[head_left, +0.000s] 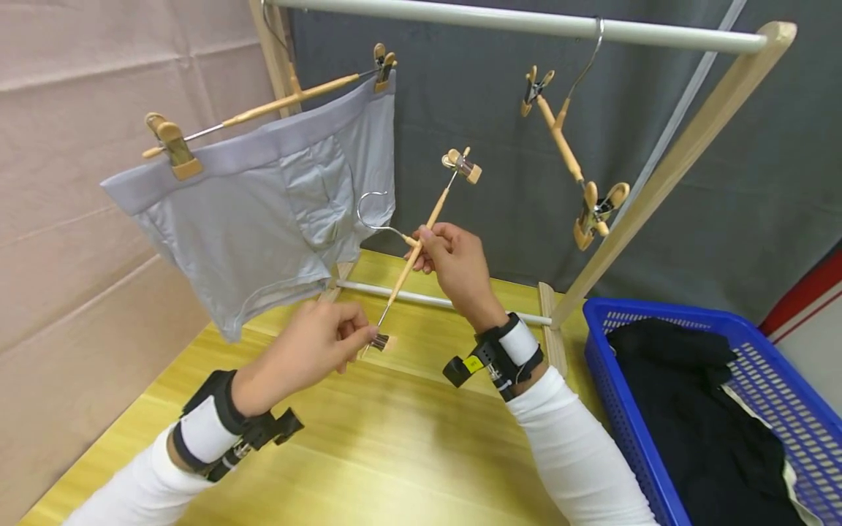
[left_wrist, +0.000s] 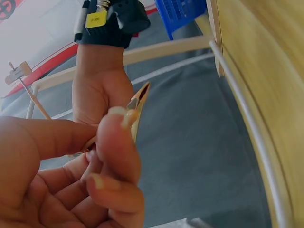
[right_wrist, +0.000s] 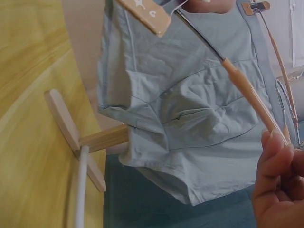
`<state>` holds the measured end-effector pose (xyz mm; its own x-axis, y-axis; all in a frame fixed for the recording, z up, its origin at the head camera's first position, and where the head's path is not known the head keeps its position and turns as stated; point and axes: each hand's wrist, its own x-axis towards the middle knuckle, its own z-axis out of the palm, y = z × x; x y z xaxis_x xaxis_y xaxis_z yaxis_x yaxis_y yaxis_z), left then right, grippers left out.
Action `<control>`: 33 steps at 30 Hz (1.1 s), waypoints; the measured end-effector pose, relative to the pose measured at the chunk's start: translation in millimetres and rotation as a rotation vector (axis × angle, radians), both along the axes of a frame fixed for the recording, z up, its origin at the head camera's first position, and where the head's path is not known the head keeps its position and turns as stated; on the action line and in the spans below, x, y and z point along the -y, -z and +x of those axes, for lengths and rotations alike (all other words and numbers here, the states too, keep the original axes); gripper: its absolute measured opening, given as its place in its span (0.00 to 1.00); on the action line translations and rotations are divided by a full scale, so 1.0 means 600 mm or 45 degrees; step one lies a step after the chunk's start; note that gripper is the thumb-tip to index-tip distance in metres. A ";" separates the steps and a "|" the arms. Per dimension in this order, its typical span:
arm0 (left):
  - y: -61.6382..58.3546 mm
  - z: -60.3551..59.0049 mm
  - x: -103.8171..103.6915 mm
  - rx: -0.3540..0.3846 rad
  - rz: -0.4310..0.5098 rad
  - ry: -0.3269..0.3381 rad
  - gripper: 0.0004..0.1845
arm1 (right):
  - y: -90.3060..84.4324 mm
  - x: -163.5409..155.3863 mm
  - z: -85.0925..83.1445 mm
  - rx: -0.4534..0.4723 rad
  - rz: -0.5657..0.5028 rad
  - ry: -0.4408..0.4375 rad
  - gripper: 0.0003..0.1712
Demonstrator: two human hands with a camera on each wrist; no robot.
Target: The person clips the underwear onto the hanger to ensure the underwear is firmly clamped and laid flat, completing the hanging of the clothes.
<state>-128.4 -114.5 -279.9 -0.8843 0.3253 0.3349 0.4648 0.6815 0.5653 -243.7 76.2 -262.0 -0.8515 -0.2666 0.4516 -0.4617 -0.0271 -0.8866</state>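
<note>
A wooden clip hanger (head_left: 401, 276) is held slantwise in front of the rack, its metal hook pointing left. My right hand (head_left: 460, 267) pinches the middle of its bar between thumb and fingers, close to the hook. At the near end, my left hand (head_left: 316, 340) pinches a clip (head_left: 380, 342); in the left wrist view that clip (left_wrist: 141, 95) sticks out past the fingertips. The far clip (head_left: 463, 165) has no cloth in it. Grey boxer briefs (head_left: 263, 197) hang just left of my hands, their waistband clipped at both ends to another hanger (head_left: 263, 109).
Overhead runs the rack's white rail (head_left: 460, 14), with a bare clip hanger (head_left: 559, 139) hooked at its right. A slanted wooden leg (head_left: 677, 168) supports that side. Right of the rack, a blue basket (head_left: 618, 394) contains black clothes (head_left: 697, 424). Everything stands on a yellow wooden table (head_left: 395, 453).
</note>
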 end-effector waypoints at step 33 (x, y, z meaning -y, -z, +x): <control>0.120 0.045 0.012 0.464 0.037 0.179 0.12 | 0.144 0.004 0.032 0.198 0.456 -0.131 0.15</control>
